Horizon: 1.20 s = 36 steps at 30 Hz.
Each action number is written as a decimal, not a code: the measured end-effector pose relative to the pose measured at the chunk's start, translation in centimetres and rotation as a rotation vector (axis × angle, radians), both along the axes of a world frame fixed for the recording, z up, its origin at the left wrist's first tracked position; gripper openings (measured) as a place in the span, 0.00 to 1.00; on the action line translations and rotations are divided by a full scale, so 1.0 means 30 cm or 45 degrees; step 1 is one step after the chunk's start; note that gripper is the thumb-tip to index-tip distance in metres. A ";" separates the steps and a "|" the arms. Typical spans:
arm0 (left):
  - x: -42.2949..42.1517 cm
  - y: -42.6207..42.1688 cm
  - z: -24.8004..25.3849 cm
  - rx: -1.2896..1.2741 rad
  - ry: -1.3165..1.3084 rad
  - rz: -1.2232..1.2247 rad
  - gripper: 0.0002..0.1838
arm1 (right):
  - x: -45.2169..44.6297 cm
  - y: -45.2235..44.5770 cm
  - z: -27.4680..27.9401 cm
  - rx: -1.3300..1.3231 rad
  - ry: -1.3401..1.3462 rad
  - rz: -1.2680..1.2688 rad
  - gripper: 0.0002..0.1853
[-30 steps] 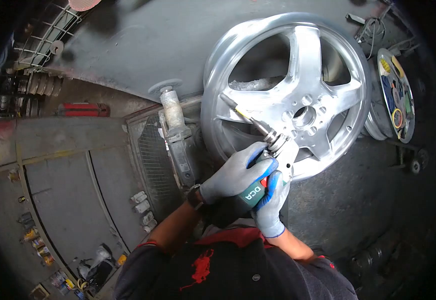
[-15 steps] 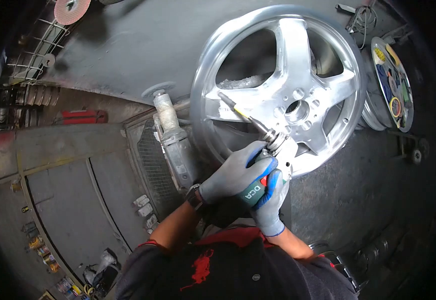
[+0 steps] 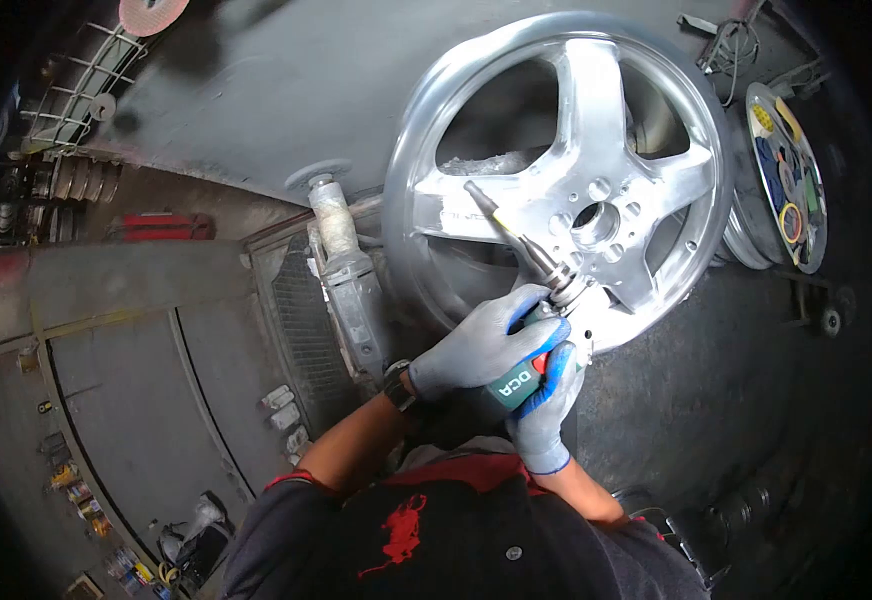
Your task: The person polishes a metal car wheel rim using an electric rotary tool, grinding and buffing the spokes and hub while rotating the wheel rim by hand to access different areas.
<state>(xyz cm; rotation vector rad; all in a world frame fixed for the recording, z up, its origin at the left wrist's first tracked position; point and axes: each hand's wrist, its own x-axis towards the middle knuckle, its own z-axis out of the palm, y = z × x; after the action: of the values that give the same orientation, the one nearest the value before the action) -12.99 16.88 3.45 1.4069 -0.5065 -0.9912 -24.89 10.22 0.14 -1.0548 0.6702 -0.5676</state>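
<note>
My left hand [image 3: 481, 343], in a grey glove with blue on the palm side, wraps round the front of a green hand-held power tool [image 3: 512, 386] marked DCA. Below and to the right, my gloved right hand [image 3: 548, 415] grips the same tool near its red part. A long slim bit [image 3: 501, 220] with a yellow band and a grey tapered end points up and left from the metal chuck. It lies in front of a spoke of a silver five-spoke wheel rim [image 3: 591, 100]. Whether the tip touches the metal I cannot tell.
Left of the rim, a dusty grinder [image 3: 348, 285] with a round disc stands on end. A round tray [image 3: 814, 225] of discs and pads is at the right. A red case [image 3: 161, 227] and a wire rack [image 3: 81, 95] with a pink disc [image 3: 148, 14] are left.
The tool's bit has shifted right and turned a little more upright across the spoke. Both hands have moved slightly right with the tool, keeping their grip.
</note>
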 end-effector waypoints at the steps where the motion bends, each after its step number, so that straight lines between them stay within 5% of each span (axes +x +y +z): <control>1: 0.004 0.016 0.006 0.022 -0.004 0.015 0.18 | 0.007 0.010 0.001 0.004 -0.003 0.007 0.28; 15: 0.005 0.023 0.035 0.191 -0.145 0.028 0.20 | 0.030 0.022 0.018 -0.045 0.113 0.060 0.23; 22: -0.031 -0.099 -0.021 0.200 -0.106 -0.078 0.21 | -0.035 -0.053 -0.078 0.392 -0.092 -0.020 0.30; 31: -0.016 -0.033 -0.015 0.321 -0.161 -0.070 0.23 | -0.002 -0.003 -0.050 0.368 -0.057 0.050 0.26; 35: -0.010 0.026 0.014 0.370 -0.175 0.000 0.22 | -0.011 0.029 -0.114 0.011 0.137 0.201 0.28; 36: -0.011 0.037 0.016 0.390 -0.152 0.048 0.22 | 0.028 0.038 -0.036 0.502 -0.095 0.111 0.21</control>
<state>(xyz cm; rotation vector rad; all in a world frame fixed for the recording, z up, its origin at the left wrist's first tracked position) -13.31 17.99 3.91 1.7509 -0.4261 -0.9877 -24.06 11.36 -0.93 -0.6872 0.6355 -0.3766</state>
